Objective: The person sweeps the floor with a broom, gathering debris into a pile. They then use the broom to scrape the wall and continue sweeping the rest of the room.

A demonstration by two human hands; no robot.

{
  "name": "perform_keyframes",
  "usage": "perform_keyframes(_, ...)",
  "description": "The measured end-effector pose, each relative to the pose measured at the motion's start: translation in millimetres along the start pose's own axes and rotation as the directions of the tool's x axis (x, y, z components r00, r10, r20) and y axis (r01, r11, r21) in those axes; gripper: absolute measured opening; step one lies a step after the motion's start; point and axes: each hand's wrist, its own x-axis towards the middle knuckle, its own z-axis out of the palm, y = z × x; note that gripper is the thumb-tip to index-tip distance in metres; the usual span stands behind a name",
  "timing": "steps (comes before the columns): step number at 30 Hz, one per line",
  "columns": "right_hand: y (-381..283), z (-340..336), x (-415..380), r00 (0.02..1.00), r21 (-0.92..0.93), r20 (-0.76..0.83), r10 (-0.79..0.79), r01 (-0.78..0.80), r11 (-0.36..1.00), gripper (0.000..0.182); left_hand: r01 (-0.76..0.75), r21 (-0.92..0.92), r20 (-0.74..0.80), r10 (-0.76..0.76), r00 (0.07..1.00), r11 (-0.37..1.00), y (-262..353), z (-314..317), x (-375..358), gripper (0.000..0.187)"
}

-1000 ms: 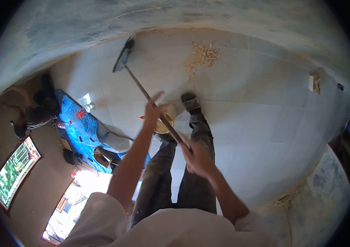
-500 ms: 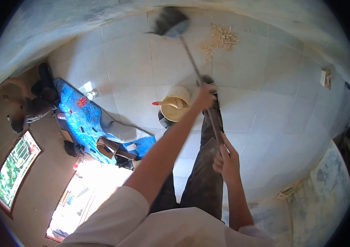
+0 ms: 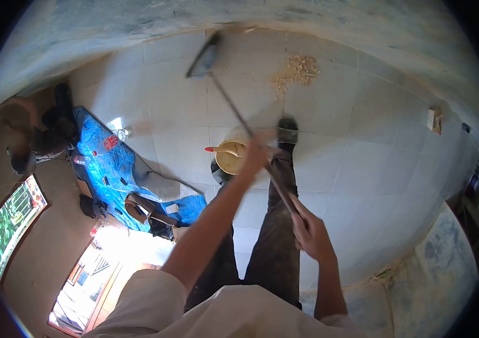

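Note:
A broom slants across the middle of the view, its dark, motion-blurred head (image 3: 204,56) near the wall's foot and its long handle (image 3: 229,101) running down to my hands. My left hand (image 3: 260,151) is wrapped round the middle of the handle, slightly blurred. Lower down, my right hand (image 3: 308,230) grips the handle's end. Right of the broom head lies a pile of pale crumbs (image 3: 302,70) on the tiles. A yellowish bucket (image 3: 227,167) stands by my left foot, partly behind my left hand, with a red-tipped tool (image 3: 212,149) resting across it.
On the left, a blue sheet (image 3: 96,152) holds boxes, bottles and a grey cloth. Beyond it a person (image 3: 25,138) is by the wall. A small box (image 3: 435,120) sits at the right, near the wall. My right shoe (image 3: 288,130) is on the tiled floor (image 3: 318,158).
The broom head has swung left and a little down, away from the crumb pile. My left hand has moved left and down with the handle; my right hand sits slightly lower.

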Motion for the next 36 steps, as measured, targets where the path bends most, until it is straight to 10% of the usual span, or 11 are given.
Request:
perform_keyframes(7,-36.5,36.5,142.3,0.979,0.210,0.150,-0.140,0.107,0.972,0.045,0.091,0.361,-0.030,-0.086,0.996,0.928,41.7,-110.3,127.6,0.042)
perform_keyframes(9,-24.7,13.4,125.9,0.985,0.300,0.127,-0.115,0.072,0.951,0.046,-0.225,0.418,0.372,0.060,0.926,0.880,21.4,-86.2,139.0,0.041)
perform_keyframes(13,20.9,-42.8,64.7,0.992,0.440,-0.037,0.122,-0.094,0.893,0.046,-0.301,0.824,0.264,0.144,0.954,0.481,-39.1,44.0,98.5,0.030)
perform_keyframes(17,59.4,-70.1,-27.9,0.933,0.508,-0.168,0.319,-0.196,0.839,0.044,0.153,0.852,0.125,-0.479,0.869,0.500,-51.3,153.5,11.9,0.041)
perform_keyframes(19,67.9,-80.6,-73.9,0.898,0.415,-0.271,0.347,-0.217,0.884,0.044,-0.636,0.750,0.649,-0.391,0.652,0.185,-108.4,187.3,-27.3,0.047)
perform_keyframes(21,72.8,-89.8,-114.4,0.863,0.351,-0.323,0.389,-0.273,0.896,0.044,-0.181,0.760,0.482,-0.354,0.801,0.624,-191.0,229.5,-77.7,0.048)
perform_keyframes(23,84.3,-99.8,-147.2,0.821,0.277,-0.386,0.421,-0.333,0.901,0.044,0.164,0.721,0.314,-0.528,0.789,0.673,-41.7,250.3,-106.0,0.048)
perform_keyframes(27,87.5,-117.6,-155.1,0.860,-0.062,-0.403,0.313,-0.368,0.928,0.044,-0.091,0.420,0.342,-0.065,0.937,0.903,-41.1,235.4,-125.7,0.049)
perform_keyframes(31,67.0,-102.5,-69.5,0.977,-0.292,-0.164,-0.137,0.084,0.953,0.044,0.207,0.609,0.022,-0.278,0.960,0.765,-2.7,148.4,-62.0,0.044)
perform_keyframes(32,53.0,-91.9,-41.1,0.984,-0.255,-0.110,-0.142,0.110,0.961,0.043,-0.091,0.664,0.040,0.086,0.995,0.742,-6.8,112.7,-34.4,0.042)
perform_keyframes(36,13.4,-26.4,63.4,0.964,-0.052,0.066,-0.258,0.261,0.964,0.040,0.346,0.497,-0.136,-0.323,0.937,0.796,32.3,-17.0,55.4,0.046)
